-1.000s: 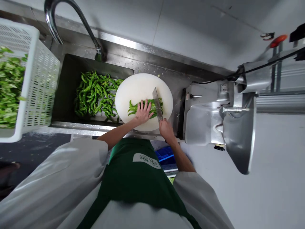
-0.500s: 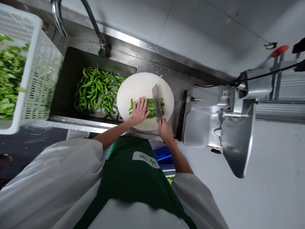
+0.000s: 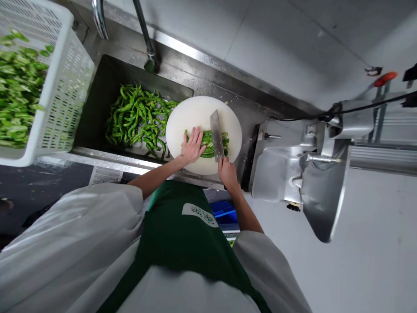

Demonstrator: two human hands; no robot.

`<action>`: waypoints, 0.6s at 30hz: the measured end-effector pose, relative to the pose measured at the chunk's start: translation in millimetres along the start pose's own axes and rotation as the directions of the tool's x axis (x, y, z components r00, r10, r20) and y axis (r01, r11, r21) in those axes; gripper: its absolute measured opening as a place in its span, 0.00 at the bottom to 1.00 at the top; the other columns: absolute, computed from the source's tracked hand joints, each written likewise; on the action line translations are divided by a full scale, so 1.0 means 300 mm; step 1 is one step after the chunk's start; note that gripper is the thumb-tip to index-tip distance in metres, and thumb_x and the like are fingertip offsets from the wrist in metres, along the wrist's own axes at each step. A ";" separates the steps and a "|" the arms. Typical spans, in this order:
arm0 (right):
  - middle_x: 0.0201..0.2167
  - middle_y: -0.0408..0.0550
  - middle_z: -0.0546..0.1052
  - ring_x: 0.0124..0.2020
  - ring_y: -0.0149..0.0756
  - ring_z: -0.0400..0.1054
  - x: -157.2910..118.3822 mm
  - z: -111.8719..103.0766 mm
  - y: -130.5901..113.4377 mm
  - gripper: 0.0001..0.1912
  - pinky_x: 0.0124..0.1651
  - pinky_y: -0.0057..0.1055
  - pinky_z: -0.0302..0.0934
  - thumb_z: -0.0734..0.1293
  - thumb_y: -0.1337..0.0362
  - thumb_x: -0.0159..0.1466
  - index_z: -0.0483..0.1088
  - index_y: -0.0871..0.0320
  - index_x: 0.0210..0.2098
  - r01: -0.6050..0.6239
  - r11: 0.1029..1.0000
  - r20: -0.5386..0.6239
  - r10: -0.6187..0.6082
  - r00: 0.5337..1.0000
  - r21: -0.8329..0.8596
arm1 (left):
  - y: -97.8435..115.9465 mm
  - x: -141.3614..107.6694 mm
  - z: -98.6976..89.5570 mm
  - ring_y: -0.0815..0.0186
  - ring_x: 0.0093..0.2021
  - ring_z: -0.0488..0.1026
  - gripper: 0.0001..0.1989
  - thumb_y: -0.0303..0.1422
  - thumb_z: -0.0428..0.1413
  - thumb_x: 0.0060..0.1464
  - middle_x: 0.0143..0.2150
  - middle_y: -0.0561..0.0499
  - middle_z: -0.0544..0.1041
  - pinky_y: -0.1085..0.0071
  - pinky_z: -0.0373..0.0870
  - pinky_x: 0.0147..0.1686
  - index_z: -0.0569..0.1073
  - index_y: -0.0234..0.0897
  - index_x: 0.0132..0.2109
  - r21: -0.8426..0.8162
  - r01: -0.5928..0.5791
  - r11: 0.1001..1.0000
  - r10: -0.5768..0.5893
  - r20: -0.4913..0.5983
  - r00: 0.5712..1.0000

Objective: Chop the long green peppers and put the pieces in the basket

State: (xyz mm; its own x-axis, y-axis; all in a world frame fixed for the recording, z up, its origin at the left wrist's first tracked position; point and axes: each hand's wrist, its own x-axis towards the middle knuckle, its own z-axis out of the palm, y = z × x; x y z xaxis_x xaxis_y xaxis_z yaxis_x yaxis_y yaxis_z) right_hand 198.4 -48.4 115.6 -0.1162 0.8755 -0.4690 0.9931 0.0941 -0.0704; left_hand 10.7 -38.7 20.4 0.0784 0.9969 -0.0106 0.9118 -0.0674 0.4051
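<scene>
On the round white cutting board (image 3: 190,113) lies a bunch of green chili peppers (image 3: 207,143). My left hand (image 3: 193,148) rests flat across the left part of the bunch, fingers spread, hiding some of it. A broad-bladed cleaver (image 3: 216,134) stands across the peppers, its handle closed in my right hand (image 3: 227,171). Pieces of pepper (image 3: 225,141) show just right of the blade. Whether the edge touches the board cannot be seen.
Whole green peppers (image 3: 137,115) fill part of the sink (image 3: 94,104) left of the board. A white basket (image 3: 67,95) at far left holds cut green pieces. The faucet (image 3: 150,56) stands behind the sink. A metal slicing machine (image 3: 276,161) sits right of the board.
The view has shifted slightly, so the board appears farther right and up. Relative to the board, the cleaver and my left hand have moved a little leftward along the peppers.
</scene>
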 end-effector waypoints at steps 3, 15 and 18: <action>0.42 0.61 0.80 0.45 0.45 0.77 -0.041 0.015 -0.021 0.16 0.46 0.32 0.63 0.52 0.61 0.77 0.66 0.63 0.52 0.040 0.999 0.073 -0.039 0.997 -0.014 | -0.017 -0.007 0.017 0.46 0.78 0.39 0.36 0.44 0.35 0.70 0.78 0.37 0.43 0.38 0.37 0.72 0.45 0.26 0.76 -0.014 -0.006 1.000 0.007 0.069 0.998; 0.43 0.61 0.80 0.46 0.46 0.76 0.001 0.007 -0.074 0.17 0.47 0.33 0.63 0.52 0.61 0.77 0.67 0.64 0.51 0.025 1.000 0.040 -0.024 0.999 -0.007 | -0.039 -0.029 -0.012 0.52 0.78 0.34 0.36 0.44 0.34 0.71 0.78 0.38 0.41 0.39 0.29 0.72 0.42 0.27 0.77 -0.059 0.051 0.997 -0.051 -0.011 0.999; 0.42 0.60 0.80 0.44 0.45 0.77 -0.035 0.033 -0.111 0.17 0.46 0.32 0.63 0.52 0.61 0.77 0.67 0.63 0.51 0.032 0.999 0.075 -0.032 0.997 -0.004 | -0.061 -0.042 0.009 0.52 0.78 0.37 0.35 0.42 0.35 0.71 0.78 0.37 0.43 0.40 0.31 0.73 0.43 0.27 0.77 -0.079 0.058 0.995 -0.055 0.042 0.998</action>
State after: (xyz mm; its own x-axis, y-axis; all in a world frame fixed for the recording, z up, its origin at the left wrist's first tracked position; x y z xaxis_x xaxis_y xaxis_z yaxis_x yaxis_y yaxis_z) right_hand 166.5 -65.5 114.0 -0.1485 0.8343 -0.5310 0.9889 0.1240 -0.0818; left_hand -5.8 -50.0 10.8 0.0454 0.9964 -0.0712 0.8800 -0.0062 0.4750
